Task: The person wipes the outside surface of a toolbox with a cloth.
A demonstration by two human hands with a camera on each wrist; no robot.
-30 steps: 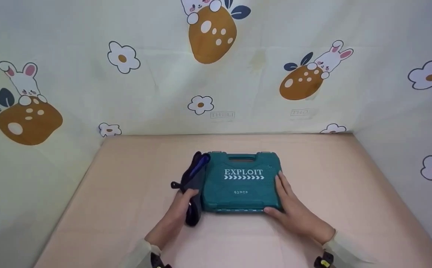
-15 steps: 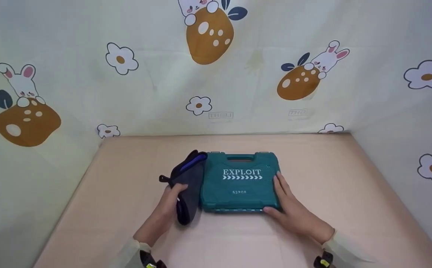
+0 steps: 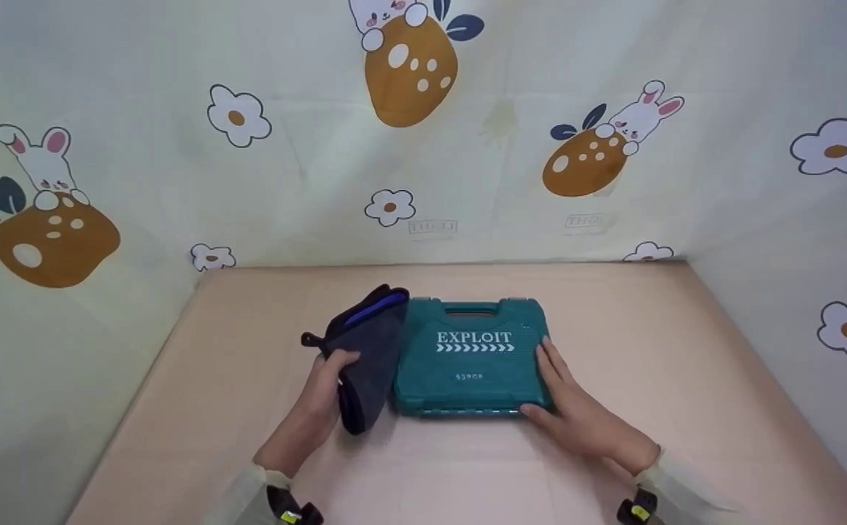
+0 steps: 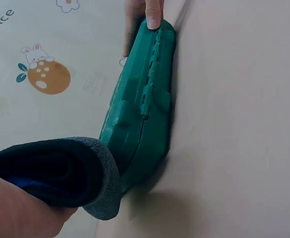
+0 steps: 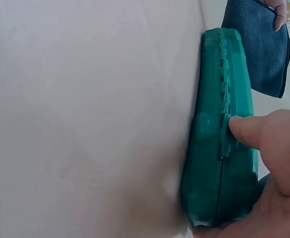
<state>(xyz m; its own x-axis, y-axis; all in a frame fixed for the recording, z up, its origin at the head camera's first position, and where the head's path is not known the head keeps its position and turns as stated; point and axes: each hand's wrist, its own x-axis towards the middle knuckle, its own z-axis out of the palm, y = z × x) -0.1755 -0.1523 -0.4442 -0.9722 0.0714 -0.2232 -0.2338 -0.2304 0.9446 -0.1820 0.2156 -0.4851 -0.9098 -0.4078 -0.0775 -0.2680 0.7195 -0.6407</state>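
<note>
A green plastic tool case (image 3: 474,364) lies flat and closed on the table, its lid lettered "EXPLOIT". My right hand (image 3: 587,419) grips the case's right end; in the right wrist view the thumb (image 5: 246,131) presses the hinge edge. My left hand (image 3: 317,394) pinches a folded dark grey cloth (image 3: 376,357), thumb on top, fingers mostly hidden beneath. The cloth shows a blue inner fold, a black border and a small hanging loop. It is tilted against or just beside the case's left side; whether they touch I cannot tell.
The table (image 3: 467,477) has a pale peach cover. Behind it and at both sides stand fabric walls (image 3: 306,146) printed with rabbits, orange fruit and flowers. A strapped black device sits on each wrist.
My left hand has moved left and slightly up with the cloth, turning more of its grey face into view. The right hand and the case have stayed nearly still.
</note>
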